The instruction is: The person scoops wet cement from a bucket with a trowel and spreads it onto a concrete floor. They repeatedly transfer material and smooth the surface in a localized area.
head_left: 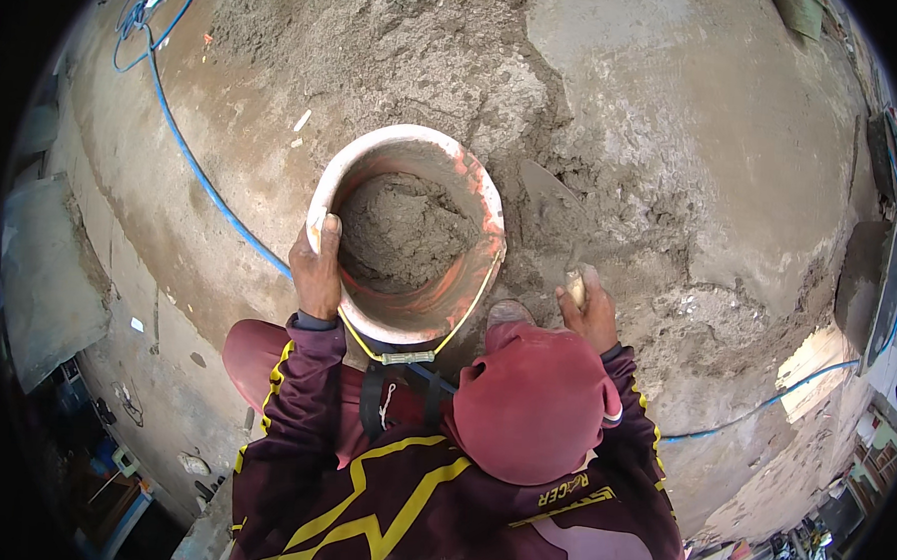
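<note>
My left hand [317, 272] grips the left rim of a bucket [411, 138], thumb over the edge and fingers hidden behind the wall. Grey wet mortar [401, 228] partly fills the bucket, whose pale rim is stained orange-red. Its yellow wire handle [467, 316] hangs down on my side. To the right, my right hand [592, 311] is closed around the wooden handle of a trowel [575, 286]. The trowel's grey blade lies against the mortar on the ground, right of the bucket, and blends with it.
Spread mortar [379, 47] covers the ground ahead and to the right. A blue hose [189, 154] runs from the upper left to behind the bucket. At the far left lies a grey slab [53, 278]. Another stretch of blue hose [742, 425] crosses the lower right. My knees flank the bucket's near side.
</note>
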A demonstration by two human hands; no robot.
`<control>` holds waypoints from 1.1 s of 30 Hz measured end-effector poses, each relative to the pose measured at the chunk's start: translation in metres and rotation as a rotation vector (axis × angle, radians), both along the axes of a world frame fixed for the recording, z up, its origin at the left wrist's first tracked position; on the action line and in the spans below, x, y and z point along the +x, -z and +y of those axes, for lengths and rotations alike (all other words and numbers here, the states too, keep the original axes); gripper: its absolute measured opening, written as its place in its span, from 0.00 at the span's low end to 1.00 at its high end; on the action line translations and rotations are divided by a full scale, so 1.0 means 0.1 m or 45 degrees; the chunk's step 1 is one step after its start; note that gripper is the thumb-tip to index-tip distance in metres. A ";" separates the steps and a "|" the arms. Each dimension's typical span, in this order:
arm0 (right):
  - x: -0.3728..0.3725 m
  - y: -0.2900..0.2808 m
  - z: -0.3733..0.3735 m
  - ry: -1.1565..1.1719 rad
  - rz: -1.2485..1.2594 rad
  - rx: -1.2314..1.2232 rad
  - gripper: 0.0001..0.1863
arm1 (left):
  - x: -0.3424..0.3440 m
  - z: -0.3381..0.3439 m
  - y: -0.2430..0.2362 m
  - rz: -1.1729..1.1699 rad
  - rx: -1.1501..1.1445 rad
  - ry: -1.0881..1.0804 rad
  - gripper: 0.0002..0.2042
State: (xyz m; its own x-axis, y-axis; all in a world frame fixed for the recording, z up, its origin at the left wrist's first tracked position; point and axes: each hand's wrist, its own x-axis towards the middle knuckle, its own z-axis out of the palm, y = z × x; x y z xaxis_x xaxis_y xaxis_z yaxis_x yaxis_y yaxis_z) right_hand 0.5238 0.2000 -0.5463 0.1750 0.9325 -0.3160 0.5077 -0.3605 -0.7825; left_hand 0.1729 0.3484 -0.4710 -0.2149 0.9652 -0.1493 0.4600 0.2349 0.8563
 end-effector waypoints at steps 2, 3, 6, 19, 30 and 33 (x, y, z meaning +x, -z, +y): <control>0.38 -0.03 -0.28 0.125 -0.249 -0.114 0.24 | 0.00 0.01 0.01 0.048 0.017 0.041 0.26; 0.54 -0.01 -0.34 0.169 -0.360 -0.251 0.24 | 0.02 0.01 0.03 0.008 0.057 0.054 0.27; 0.74 0.18 -0.34 0.237 -0.566 -0.482 0.25 | 0.02 0.01 0.04 -0.046 0.022 0.062 0.27; -0.29 0.87 0.15 0.442 0.274 -0.653 0.31 | -0.02 0.04 0.11 0.003 -0.003 0.076 0.26; -0.35 0.89 0.27 0.809 1.301 -0.449 0.23 | 0.08 -0.03 0.06 0.041 -0.047 0.135 0.26; -0.25 0.77 0.14 0.688 1.353 -0.358 0.24 | 0.17 -0.04 0.04 0.062 0.052 0.113 0.26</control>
